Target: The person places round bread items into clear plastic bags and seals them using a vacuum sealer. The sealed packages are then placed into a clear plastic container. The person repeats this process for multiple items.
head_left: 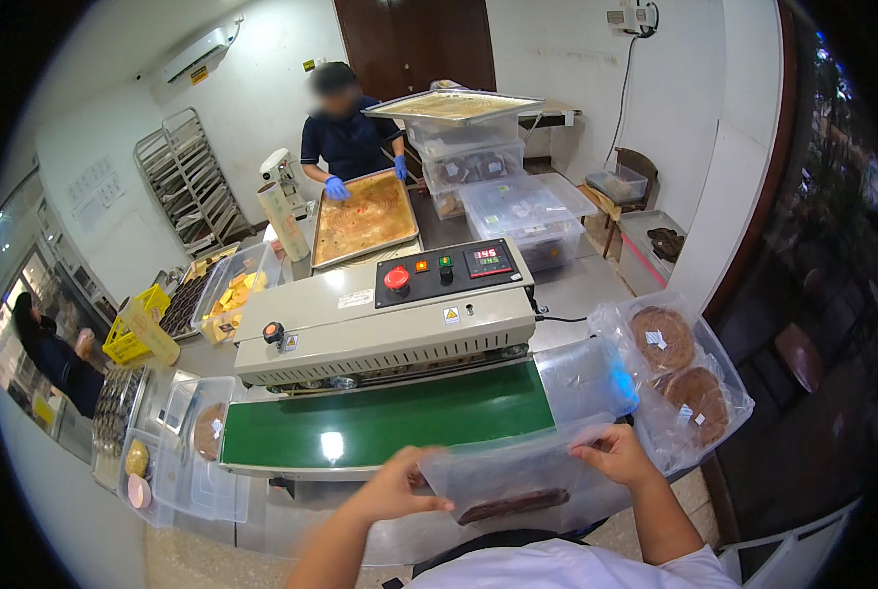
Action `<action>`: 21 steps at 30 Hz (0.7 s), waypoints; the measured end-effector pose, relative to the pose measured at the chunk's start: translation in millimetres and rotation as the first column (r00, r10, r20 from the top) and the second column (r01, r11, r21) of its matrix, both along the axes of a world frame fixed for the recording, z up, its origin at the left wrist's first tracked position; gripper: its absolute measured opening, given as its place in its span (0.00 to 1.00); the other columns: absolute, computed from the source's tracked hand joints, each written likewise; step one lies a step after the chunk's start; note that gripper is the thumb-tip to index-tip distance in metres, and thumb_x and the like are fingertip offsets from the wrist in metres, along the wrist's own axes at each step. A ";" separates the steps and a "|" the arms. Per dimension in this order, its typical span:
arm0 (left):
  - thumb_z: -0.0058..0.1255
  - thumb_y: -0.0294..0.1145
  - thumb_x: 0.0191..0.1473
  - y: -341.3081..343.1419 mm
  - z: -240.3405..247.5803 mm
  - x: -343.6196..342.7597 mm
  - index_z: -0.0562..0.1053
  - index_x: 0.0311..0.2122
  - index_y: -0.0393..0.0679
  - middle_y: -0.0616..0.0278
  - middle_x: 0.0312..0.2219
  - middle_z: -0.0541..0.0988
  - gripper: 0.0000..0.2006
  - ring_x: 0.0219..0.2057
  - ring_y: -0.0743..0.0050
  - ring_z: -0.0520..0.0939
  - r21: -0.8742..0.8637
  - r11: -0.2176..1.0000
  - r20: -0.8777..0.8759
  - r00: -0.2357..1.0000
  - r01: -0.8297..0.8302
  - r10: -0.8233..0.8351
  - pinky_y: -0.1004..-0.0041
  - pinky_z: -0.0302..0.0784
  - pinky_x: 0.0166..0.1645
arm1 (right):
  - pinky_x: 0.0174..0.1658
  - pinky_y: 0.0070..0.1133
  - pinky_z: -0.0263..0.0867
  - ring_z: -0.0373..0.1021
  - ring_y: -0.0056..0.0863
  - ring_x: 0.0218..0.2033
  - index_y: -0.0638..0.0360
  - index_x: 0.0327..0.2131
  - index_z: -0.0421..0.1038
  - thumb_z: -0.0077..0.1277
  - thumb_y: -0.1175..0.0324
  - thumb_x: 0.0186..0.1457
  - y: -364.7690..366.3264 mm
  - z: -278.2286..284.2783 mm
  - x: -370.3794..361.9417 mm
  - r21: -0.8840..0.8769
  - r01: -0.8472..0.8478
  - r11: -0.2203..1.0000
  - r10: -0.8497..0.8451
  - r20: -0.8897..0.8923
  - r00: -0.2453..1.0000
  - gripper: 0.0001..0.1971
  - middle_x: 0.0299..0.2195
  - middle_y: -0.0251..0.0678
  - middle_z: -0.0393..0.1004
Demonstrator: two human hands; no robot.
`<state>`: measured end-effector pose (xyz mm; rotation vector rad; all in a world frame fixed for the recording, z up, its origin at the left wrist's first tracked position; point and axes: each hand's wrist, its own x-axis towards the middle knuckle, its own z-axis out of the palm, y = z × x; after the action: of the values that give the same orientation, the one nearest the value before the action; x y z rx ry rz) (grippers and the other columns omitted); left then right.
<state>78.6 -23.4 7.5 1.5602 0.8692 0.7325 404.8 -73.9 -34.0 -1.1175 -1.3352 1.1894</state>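
Note:
A clear plastic bag (pixel 503 463) hangs between my two hands, close in front of me. At its bottom lies a flat, dark brown item (pixel 514 506), seen nearly edge-on; its exact kind I cannot make out. My left hand (pixel 400 486) grips the bag's left edge. The upper right corner is pinched by my right hand (pixel 618 456), thumb against fingers. Just beyond the bag runs the green belt (pixel 390 422) of a band sealing machine (pixel 385 334), whose housing carries a red button, a knob and a lit display.
At right, a clear bin (pixel 737 398) holds bagged round brown discs (pixel 663 339). Left of the belt stand open plastic tubs (pixel 213 491). Behind the machine, a person in blue gloves handles a large baking tray (pixel 365 221). Stacked clear boxes (pixel 518 206) stand beside it.

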 end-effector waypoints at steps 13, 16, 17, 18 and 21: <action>0.36 0.34 0.56 -30.2 -19.4 17.1 0.72 0.33 0.37 0.55 0.24 0.76 0.14 0.18 0.77 0.73 -0.513 0.839 0.218 0.917 -0.182 0.333 0.84 0.60 0.19 | 0.22 0.15 0.62 0.65 0.16 0.20 0.66 0.34 0.72 0.49 0.76 0.48 -28.3 20.3 -9.5 -0.217 0.200 0.956 -0.237 -0.162 0.958 0.08 0.26 0.38 0.74; 0.30 0.42 0.57 -26.2 -14.4 17.7 0.71 0.33 0.34 0.49 0.27 0.77 0.21 0.19 0.71 0.76 -0.651 0.759 0.432 0.807 -0.030 0.402 0.82 0.62 0.17 | 0.21 0.15 0.63 0.66 0.17 0.19 0.69 0.34 0.71 0.49 0.75 0.48 -29.1 26.2 -6.1 -0.186 0.008 0.983 -0.109 -0.541 0.834 0.09 0.28 0.43 0.74; 0.29 0.44 0.57 -25.0 -13.4 17.3 0.70 0.34 0.34 0.50 0.28 0.77 0.22 0.19 0.73 0.75 -0.660 0.750 0.416 0.809 -0.047 0.416 0.83 0.61 0.17 | 0.21 0.15 0.63 0.67 0.17 0.19 0.69 0.33 0.71 0.49 0.75 0.47 -28.9 27.3 -5.2 -0.243 0.024 0.970 -0.154 -0.532 0.832 0.08 0.27 0.44 0.74; 0.28 0.46 0.57 -23.0 -12.9 17.6 0.69 0.35 0.34 0.50 0.29 0.77 0.23 0.19 0.75 0.75 -0.669 0.740 0.399 0.811 -0.063 0.429 0.84 0.59 0.16 | 0.21 0.14 0.63 0.67 0.18 0.20 0.69 0.31 0.71 0.49 0.75 0.47 -28.7 27.4 -5.5 -0.266 0.056 0.962 -0.194 -0.530 0.825 0.08 0.26 0.44 0.74; 0.42 0.36 0.53 -20.9 -11.8 18.0 0.70 0.35 0.37 0.54 0.29 0.77 0.12 0.20 0.79 0.75 -0.629 0.759 0.296 0.850 -0.169 0.435 0.85 0.58 0.16 | 0.22 0.13 0.63 0.68 0.18 0.21 0.69 0.31 0.70 0.50 0.75 0.46 -28.8 25.6 -7.3 -0.223 0.143 0.964 -0.222 -0.388 0.895 0.07 0.26 0.44 0.74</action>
<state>96.6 -44.3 -4.3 0.6619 0.9149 0.8967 397.5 -102.8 -8.4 -1.0270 -0.7899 1.3401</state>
